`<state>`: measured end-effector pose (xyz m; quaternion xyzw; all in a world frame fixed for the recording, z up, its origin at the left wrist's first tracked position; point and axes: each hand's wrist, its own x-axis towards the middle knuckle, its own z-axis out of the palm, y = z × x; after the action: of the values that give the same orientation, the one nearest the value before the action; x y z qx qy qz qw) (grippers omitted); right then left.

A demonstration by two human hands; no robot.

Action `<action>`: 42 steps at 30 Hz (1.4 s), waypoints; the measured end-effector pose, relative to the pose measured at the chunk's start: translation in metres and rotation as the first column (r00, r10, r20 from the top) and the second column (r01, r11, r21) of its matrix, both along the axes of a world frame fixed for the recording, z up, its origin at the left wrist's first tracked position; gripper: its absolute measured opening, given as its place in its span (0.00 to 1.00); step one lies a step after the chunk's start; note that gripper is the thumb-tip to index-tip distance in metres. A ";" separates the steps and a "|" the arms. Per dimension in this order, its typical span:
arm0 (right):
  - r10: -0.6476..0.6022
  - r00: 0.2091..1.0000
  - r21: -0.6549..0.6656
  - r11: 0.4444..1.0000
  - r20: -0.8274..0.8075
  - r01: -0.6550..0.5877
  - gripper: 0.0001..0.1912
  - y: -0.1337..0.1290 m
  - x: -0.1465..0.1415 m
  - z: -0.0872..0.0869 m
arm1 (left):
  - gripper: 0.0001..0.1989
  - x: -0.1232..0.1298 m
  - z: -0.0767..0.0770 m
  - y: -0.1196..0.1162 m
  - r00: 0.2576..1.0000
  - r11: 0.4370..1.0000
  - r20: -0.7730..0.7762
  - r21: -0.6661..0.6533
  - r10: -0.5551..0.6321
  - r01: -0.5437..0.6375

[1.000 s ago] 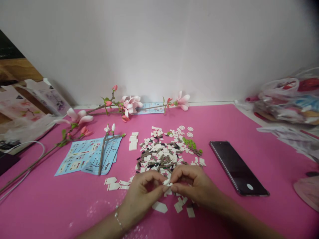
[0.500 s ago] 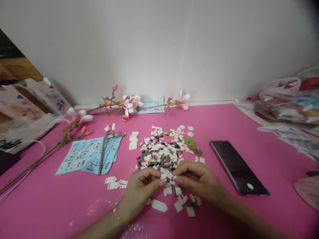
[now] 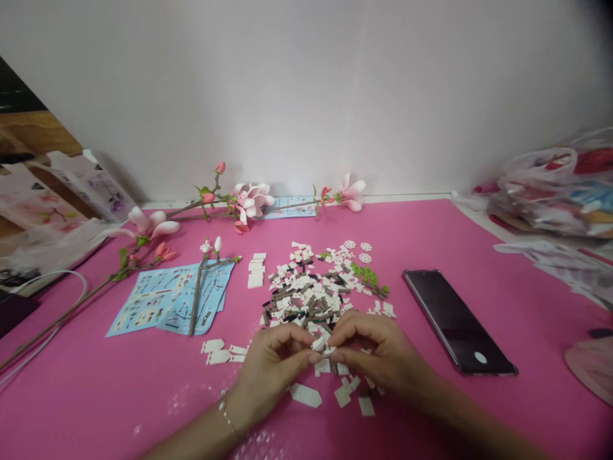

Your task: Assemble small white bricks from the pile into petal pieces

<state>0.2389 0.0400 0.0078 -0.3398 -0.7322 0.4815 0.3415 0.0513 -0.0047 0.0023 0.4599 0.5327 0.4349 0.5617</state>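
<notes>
My left hand pinches a small white building brick piece between thumb and fingertips. Facing it, my right hand is closed on white brick pieces at the same spot, the fingertips of both hands nearly touching. Exact shapes between the fingers are too small to make out. Just beyond lies a heap of white, brown and black bricks. Below the hands are a long white pointed plate and several loose white tiles. White plates lie left of my left hand.
A phone lies to the right. Blue instruction sheets at left carry a brown brick branch. Pink flower branches run along the back. Plastic bags are piled at far right, and printed boxes stand at left.
My right fingers have shifted slightly and curled more around the white pieces, which now look tilted differently. My left hand has barely moved.
</notes>
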 end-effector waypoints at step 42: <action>0.120 0.992 0.354 0.927 0.028 -0.123 0.07 -0.006 -0.001 0.002 | 0.08 -0.001 -0.003 -0.007 0.980 0.976 0.027 0.100 -0.197 0.193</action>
<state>0.2378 0.0342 0.0098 -0.2281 -0.8278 0.3605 0.3645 0.0499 -0.0114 -0.0010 0.5286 0.4529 0.4115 0.5883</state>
